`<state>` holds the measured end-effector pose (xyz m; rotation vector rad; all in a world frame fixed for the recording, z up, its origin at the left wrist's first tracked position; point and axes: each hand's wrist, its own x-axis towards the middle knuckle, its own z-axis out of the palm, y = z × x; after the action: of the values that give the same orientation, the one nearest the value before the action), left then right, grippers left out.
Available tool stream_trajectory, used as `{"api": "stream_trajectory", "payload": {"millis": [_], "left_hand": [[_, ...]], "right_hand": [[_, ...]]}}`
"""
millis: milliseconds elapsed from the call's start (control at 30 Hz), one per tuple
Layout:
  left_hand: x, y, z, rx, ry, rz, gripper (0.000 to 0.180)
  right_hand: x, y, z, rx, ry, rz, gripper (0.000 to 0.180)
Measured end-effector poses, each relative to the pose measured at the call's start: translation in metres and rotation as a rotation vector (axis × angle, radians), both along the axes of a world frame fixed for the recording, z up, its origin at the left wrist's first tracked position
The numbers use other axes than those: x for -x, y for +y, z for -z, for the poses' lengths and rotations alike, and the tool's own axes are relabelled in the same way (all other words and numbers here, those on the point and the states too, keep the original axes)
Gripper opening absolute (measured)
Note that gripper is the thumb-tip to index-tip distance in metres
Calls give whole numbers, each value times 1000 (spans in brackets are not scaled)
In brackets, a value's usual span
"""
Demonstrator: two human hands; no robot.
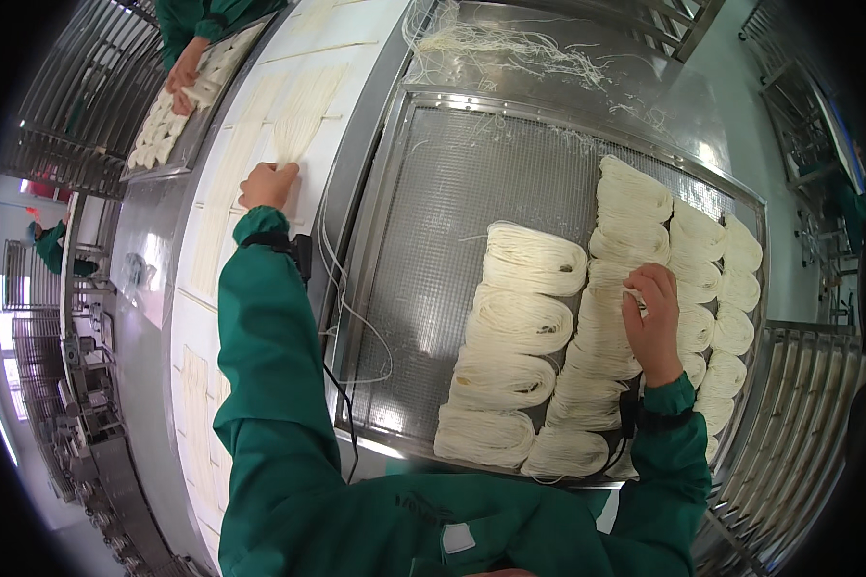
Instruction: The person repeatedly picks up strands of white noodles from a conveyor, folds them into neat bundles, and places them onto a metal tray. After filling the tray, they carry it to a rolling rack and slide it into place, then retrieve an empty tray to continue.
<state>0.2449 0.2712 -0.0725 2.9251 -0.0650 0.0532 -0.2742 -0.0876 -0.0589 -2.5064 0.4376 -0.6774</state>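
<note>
Noodle bundles (520, 322), folded and pale, lie in rows on the perforated steel tray (433, 221), filling its right half. Over the middle row, the right hand (652, 322) is curled with fingers pressed onto one bundle; whether it grips strands I cannot tell. Left of the tray, the left hand (267, 185) is closed on the near end of a sheet of straight noodle strands (303, 111) lying on the white conveyor belt (212, 317). Beyond the tray's far edge, loose strands (491, 43) are scattered. A co-worker's hand (185, 72) touches bundles on another tray (178, 111).
</note>
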Motion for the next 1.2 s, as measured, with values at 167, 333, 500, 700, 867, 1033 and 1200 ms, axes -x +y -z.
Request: {"api": "stream_trajectory", "payload": {"millis": [167, 333, 500, 700, 867, 1033, 1200], "left_hand": [[-24, -54, 19, -169, -209, 267, 49], [20, -110, -31, 916, 384, 441, 30], [129, -180, -129, 1341, 798, 656, 17], [191, -215, -154, 1599, 1130, 907, 12], [142, -188, -70, 1740, 1206, 369, 10], [145, -169, -2, 1378, 911, 143, 9], [174, -183, -43, 1077, 765, 506, 18]], "right_hand": [[-13, 2, -17, -44, -75, -23, 20], [-65, -4, -43, -111, -142, -78, 21], [-162, 19, -75, -55, -300, -83, 62], [-213, 34, -72, -44, -306, -36, 65], [-156, -1, -10, -89, 60, -78, 42], [-146, -8, 31, 191, 100, -81, 35], [-125, -23, 15, -69, 12, -127, 37]]}}
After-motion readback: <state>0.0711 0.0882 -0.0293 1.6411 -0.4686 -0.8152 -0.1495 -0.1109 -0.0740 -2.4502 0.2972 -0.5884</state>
